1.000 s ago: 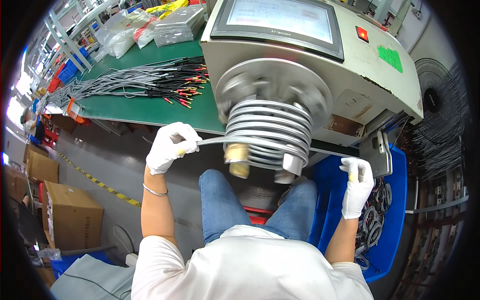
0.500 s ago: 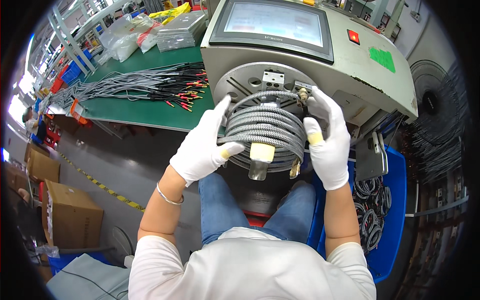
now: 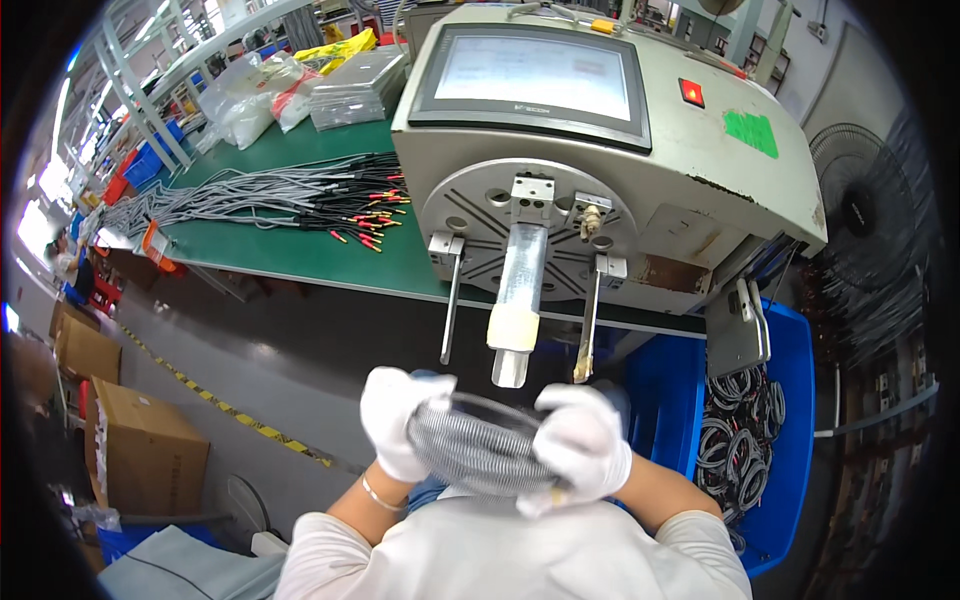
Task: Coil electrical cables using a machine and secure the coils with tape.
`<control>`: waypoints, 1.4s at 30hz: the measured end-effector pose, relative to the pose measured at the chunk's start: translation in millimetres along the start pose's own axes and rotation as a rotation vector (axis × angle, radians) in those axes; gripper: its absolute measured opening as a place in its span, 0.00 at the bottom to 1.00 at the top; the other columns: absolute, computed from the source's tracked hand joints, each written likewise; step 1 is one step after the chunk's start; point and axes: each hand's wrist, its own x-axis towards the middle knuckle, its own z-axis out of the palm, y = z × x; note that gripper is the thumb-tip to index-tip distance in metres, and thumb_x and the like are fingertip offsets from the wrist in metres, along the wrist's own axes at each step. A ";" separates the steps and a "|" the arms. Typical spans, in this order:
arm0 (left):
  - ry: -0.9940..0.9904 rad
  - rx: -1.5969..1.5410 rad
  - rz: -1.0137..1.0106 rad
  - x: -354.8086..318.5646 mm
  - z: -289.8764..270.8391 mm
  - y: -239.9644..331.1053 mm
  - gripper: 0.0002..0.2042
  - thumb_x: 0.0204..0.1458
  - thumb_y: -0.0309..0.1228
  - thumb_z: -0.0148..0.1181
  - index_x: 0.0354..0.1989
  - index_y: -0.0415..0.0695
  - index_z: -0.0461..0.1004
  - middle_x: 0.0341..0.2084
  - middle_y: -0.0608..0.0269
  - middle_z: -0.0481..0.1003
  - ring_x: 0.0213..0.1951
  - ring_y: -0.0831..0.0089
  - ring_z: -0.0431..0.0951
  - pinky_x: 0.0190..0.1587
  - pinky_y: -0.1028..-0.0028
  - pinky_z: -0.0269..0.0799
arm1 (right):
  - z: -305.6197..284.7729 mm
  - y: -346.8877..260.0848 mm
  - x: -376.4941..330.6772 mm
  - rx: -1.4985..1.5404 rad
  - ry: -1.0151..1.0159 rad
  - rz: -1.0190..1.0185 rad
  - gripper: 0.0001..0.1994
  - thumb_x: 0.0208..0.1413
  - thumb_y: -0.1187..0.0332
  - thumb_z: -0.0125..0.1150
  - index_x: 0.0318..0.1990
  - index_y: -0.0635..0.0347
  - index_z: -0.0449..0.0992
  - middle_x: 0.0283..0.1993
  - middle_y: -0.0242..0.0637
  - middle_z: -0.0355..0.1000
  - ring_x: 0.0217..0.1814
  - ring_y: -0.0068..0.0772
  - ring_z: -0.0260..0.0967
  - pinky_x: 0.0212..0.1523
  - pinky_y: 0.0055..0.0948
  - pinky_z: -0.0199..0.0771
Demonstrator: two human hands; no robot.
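Observation:
Close to my body, a coil of grey braided cable (image 3: pixel 472 450) is held between my two white-gloved hands. My left hand (image 3: pixel 398 420) is wrapped round its left end, and my right hand (image 3: pixel 580 445) grips the right end, a little blurred by motion. Beyond the coil stands a winding machine with a round slotted faceplate (image 3: pixel 475 215). From that plate a flat metal arm (image 3: pixel 522 275) with yellow tape and two thin rods stick out toward me, with nothing wound on them. The fingers' undersides are hidden.
Grey cables (image 3: pixel 270 195) with black, red-tipped ends lie on the green table (image 3: pixel 240 255) at left, before plastic bags and clear trays. A touchscreen (image 3: pixel 535 75) tops the machine. A blue bin (image 3: pixel 790 450) of coiled cables stands at right, below a fan (image 3: pixel 855 200). Cardboard boxes (image 3: pixel 150 440) are at left.
The cable coil has come off the machine's arms and moved toward my body in both hands. The metal arm and rods now show bare.

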 end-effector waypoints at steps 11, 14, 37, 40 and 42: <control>-0.942 -0.049 -0.230 -3.7 50.9 46.4 0.09 0.40 0.24 0.61 0.33 0.43 0.72 0.25 0.51 0.75 0.28 0.53 0.76 0.30 0.61 0.70 | -9.6 -22.0 -25.9 0.126 -0.475 0.793 0.22 0.44 0.56 0.68 0.44 0.61 0.74 0.35 0.42 0.74 0.36 0.47 0.73 0.37 0.34 0.74; -0.895 -0.249 -0.275 1.9 80.1 53.7 0.10 0.43 0.24 0.63 0.35 0.42 0.71 0.25 0.52 0.74 0.28 0.57 0.77 0.30 0.63 0.72 | -32.6 -6.4 -53.4 0.161 -0.354 0.862 0.16 0.46 0.67 0.66 0.42 0.61 0.73 0.33 0.38 0.73 0.34 0.38 0.74 0.35 0.30 0.73; -0.980 -0.753 -0.384 23.9 209.8 76.4 0.04 0.45 0.22 0.60 0.26 0.37 0.71 0.14 0.60 0.68 0.16 0.80 0.66 0.20 0.78 0.62 | -120.9 16.5 -77.8 0.364 -0.166 1.509 0.13 0.50 0.64 0.67 0.30 0.65 0.72 0.16 0.30 0.66 0.10 0.20 0.60 0.14 0.19 0.63; -0.881 -0.759 -0.339 29.3 208.5 80.0 0.03 0.45 0.22 0.60 0.27 0.37 0.72 0.14 0.63 0.70 0.14 0.79 0.67 0.18 0.78 0.62 | -133.6 12.7 -86.0 0.581 0.004 1.389 0.16 0.49 0.60 0.68 0.33 0.66 0.74 0.17 0.31 0.68 0.11 0.23 0.62 0.17 0.20 0.67; -0.969 -1.111 -0.512 40.2 198.9 88.8 0.03 0.46 0.24 0.62 0.27 0.38 0.74 0.16 0.64 0.72 0.16 0.79 0.70 0.19 0.77 0.64 | -145.6 10.1 -96.4 0.966 0.341 1.115 0.20 0.48 0.56 0.69 0.37 0.67 0.75 0.18 0.32 0.70 0.14 0.26 0.65 0.22 0.23 0.71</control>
